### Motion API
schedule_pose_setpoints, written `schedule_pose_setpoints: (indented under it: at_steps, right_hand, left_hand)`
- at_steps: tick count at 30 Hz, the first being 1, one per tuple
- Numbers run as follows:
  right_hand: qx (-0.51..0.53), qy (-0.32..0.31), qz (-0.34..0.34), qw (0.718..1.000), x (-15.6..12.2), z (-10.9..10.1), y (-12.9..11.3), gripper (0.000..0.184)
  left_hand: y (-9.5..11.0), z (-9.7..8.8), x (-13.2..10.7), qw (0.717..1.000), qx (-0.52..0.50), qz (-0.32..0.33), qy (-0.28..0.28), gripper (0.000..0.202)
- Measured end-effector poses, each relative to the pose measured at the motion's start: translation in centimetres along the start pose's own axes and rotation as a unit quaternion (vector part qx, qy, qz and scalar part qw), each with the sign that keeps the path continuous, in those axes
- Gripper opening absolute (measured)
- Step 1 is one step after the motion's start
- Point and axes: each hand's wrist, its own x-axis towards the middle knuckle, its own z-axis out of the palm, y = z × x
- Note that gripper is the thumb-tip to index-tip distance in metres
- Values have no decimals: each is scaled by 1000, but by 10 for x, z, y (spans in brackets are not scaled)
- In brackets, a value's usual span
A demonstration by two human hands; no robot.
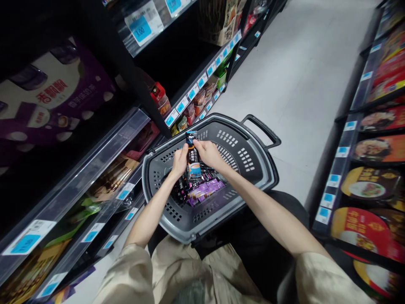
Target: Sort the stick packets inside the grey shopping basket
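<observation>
1. Several blue-and-white price tags [25, 242] line the shelf edges left of the gray basket [256, 145], and a large purple-and-white carton [57, 97] stands on the shelf above them.
2. Left hand [180, 158], above the basket's left half: it is nearly closed, the thumb laid along the near edge of a black sachet [193, 156] and the fingers curled in behind, where they are partly hidden.
3. Dark packets [181, 190] lie loosely piled in the bottom of the basket, on its left side and below the left hand.
4. The sachet itself is held between both hands over the basket's inside, its long side running away from the person; a picture of a cup shows near its lower end. Whether that end touches the pile cannot be told.
5. Purple packets [207, 191] lie side by side in the basket, just right of the dark ones and on the person's side of the sachet.
6. Right hand [209, 154], over the basket's middle: also mostly closed, it pinches the sachet's right edge with the thumb on the front.
7. A black handle [265, 126] juts from the basket's far right.
8. Well right of the basket, shelves hold round bowls with red [357, 230] and dark lids [370, 183].
</observation>
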Motion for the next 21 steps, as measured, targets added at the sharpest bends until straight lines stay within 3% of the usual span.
schedule_pose_setpoints:
  at_steps: [4,13,21]
  right_hand:
    - [-16,-6,-8,1000,-1,-1,-1,49]
    - [-53,-15,-2,998,-1,0,2,52]
    - [4,-19,23,1000,-1,3,3,55]
  left_hand:
    - [-2,-1,-1,999,-31,-25,-8,74]
    - [-6,-4,0,999,-34,-12,-34,63]
    - [-5,-6,0,999,4,9,-43,65]
